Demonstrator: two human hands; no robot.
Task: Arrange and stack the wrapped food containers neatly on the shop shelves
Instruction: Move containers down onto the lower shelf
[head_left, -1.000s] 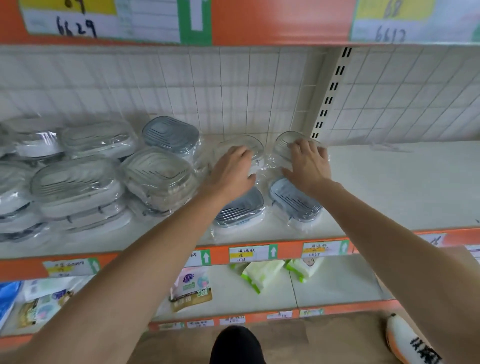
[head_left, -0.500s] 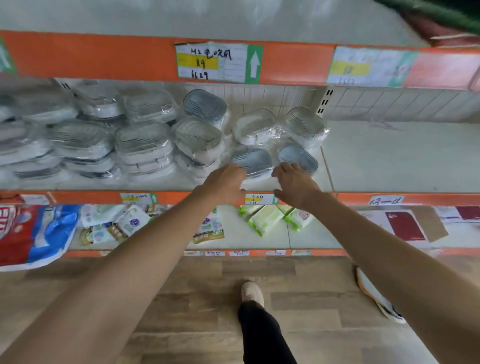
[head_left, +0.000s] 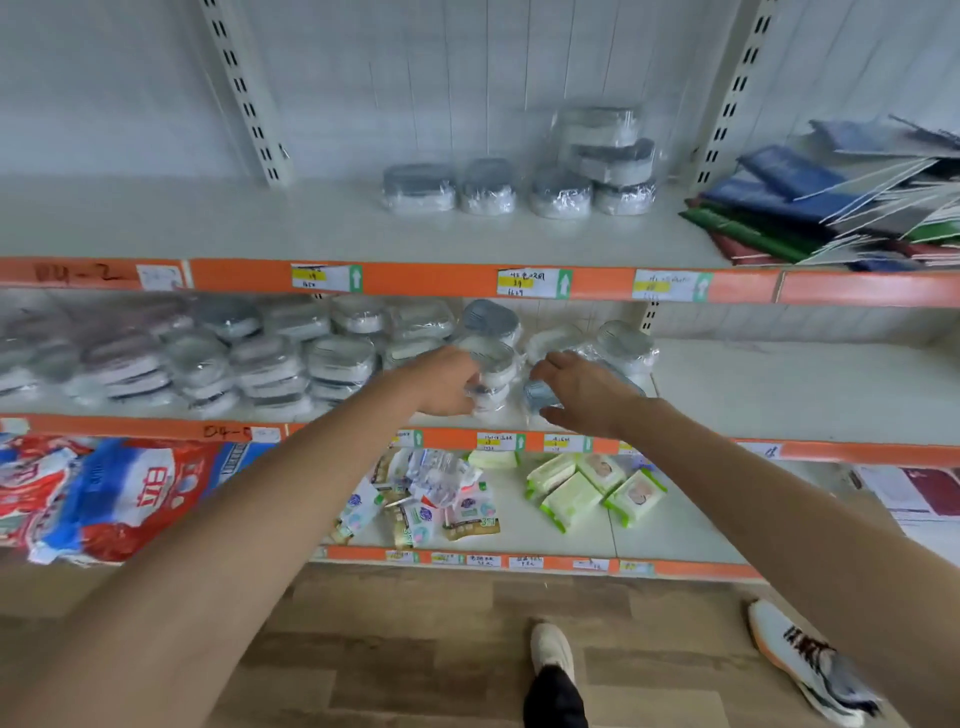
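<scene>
Now pulled back, top shelf (head_left: 260, 223) newly in view; left hand (head_left: 447, 382) and right hand (head_left: 584, 395) each gripping a wrapped container (head_left: 537, 396) off the middle shelf (head_left: 779, 395).

One head-worn view looks forward and down, fairly near, perhaps, the shelves (head_left: 467, 283).

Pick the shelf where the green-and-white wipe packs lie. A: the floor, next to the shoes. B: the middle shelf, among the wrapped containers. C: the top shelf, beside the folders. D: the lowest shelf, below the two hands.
D: the green-and-white wipe packs lie on the lowest shelf, under the left hand and the right hand, which are at the wrapped containers one shelf up.
</scene>
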